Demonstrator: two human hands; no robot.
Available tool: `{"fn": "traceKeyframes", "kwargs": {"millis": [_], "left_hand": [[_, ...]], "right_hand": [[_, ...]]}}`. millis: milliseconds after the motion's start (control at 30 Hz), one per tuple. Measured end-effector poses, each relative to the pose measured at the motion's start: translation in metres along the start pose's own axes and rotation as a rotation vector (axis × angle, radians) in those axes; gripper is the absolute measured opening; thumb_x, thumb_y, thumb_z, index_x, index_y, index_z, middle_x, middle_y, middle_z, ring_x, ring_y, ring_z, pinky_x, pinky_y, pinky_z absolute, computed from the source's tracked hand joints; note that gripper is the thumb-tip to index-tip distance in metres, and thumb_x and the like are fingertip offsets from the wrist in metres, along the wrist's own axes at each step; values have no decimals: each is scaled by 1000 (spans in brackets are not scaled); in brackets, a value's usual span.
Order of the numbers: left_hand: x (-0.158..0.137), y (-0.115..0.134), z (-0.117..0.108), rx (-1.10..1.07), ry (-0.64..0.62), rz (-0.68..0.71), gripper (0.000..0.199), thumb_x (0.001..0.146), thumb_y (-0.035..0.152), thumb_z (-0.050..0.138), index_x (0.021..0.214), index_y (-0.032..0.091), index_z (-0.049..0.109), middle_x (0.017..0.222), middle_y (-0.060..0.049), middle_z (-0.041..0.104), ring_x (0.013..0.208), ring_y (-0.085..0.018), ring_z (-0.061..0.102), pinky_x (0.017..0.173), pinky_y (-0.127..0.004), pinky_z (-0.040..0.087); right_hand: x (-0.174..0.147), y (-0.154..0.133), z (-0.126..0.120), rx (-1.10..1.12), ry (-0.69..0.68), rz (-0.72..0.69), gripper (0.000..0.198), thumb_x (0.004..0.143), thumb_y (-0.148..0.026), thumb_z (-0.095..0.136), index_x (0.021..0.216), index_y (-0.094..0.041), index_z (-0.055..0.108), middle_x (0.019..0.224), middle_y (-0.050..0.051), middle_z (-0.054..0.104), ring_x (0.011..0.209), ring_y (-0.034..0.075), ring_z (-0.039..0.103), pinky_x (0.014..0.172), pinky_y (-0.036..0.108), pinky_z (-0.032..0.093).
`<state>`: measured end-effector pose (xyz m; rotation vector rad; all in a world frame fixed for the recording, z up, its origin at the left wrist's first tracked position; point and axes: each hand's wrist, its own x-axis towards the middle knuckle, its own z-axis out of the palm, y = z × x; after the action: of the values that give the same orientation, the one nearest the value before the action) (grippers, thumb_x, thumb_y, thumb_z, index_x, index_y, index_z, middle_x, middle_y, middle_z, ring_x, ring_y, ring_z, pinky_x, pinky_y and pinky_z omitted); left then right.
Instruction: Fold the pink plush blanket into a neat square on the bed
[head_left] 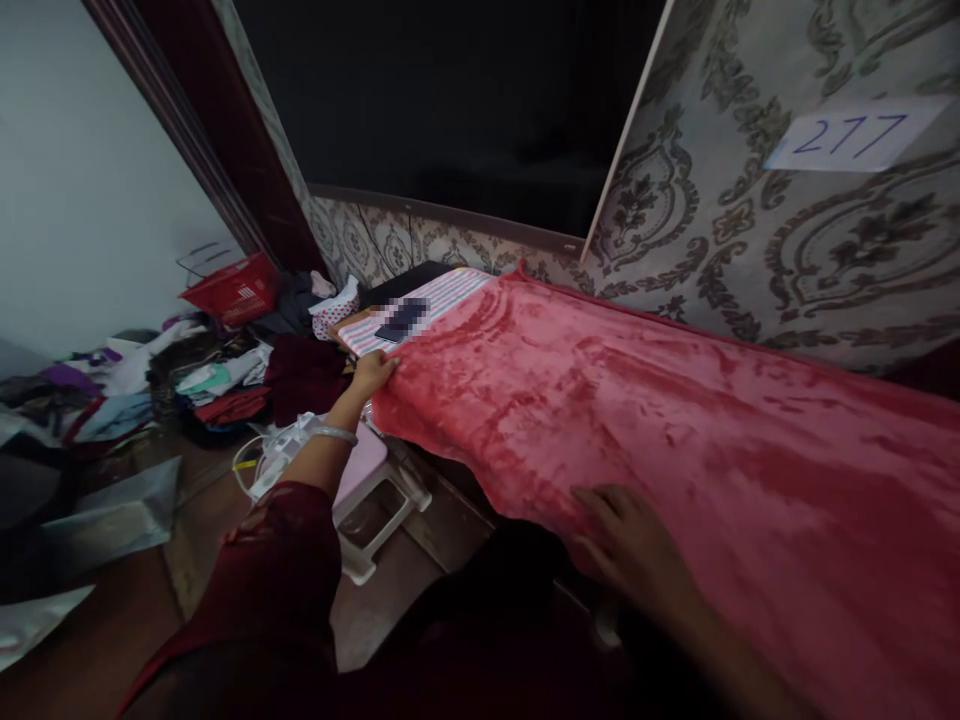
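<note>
Spread along the patterned wall: red blanket, liable to bunch or slide frontward under an uneven corner pull; long axis from far left to near right. Beneath its left end: striped cloth. Clamped, apparently, on the near-left corner: fingers of the left hand. Parted, at the front edge: fingers of the right hand. On the cloth, easily dragged along: dark device.

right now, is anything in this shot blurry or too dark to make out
Head view: dim light, the bottom centre nearly black; head view: the right hand looks softer than the left hand; head view: pixelation hides much of the dark object on the striped cloth, while the number on the paper sheet reads clearly.
</note>
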<state>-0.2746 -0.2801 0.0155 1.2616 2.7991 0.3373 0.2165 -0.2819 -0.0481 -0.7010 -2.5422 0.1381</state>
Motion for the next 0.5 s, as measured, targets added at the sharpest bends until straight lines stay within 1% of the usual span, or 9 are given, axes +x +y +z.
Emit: {"fn": "traceKeyframes", "kwargs": {"millis": [67,133,167,233,333,400,500], "left_hand": [[1,0,-3,-5,38,6,35,98,38,44,107,12,66,100,-11,72,88,-21,65,72,-27,44],[1,0,-5,1,66,-1,36,98,38,44,111,12,65,107,-13,72,94,-23,65,76,-29,45],[1,0,-6,11,65,-9,36,98,39,45,112,12,65,109,-14,72,98,-25,65,77,-30,45],[-2,0,-6,38,41,-23,36,98,40,46,111,14,66,112,-15,72,103,-27,66,80,-31,47],[-6,-2,-6,73,15,-19,37,99,39,43,110,13,66,115,-19,72,107,-30,67,82,-34,49],[-5,-2,-7,111,2,-7,39,100,40,42,111,12,66,116,-22,71,108,-32,68,83,-36,50],[6,1,-12,195,-38,48,40,99,41,43,108,12,68,115,-23,72,112,-34,68,86,-38,51]], "right_hand": [[-2,3,7,0,22,-7,26,95,-22,54,119,-19,65,107,13,66,95,25,61,82,39,50],[-1,6,11,44,31,-12,16,98,-21,51,105,-20,66,99,10,66,88,23,60,79,36,48],[-1,6,12,74,38,-18,15,100,-21,50,98,-21,65,94,8,66,85,21,59,77,35,47],[0,4,14,128,70,-23,21,102,-20,47,88,-21,63,85,6,64,79,20,58,74,33,46],[1,0,15,166,111,4,25,101,-17,45,83,-21,61,79,5,63,76,19,57,71,32,44],[4,-3,14,192,89,45,24,99,-16,46,81,-21,60,78,4,63,74,18,57,69,32,44],[11,-4,10,272,18,103,19,96,-15,50,81,-21,59,79,4,64,74,17,58,70,30,46]]}}
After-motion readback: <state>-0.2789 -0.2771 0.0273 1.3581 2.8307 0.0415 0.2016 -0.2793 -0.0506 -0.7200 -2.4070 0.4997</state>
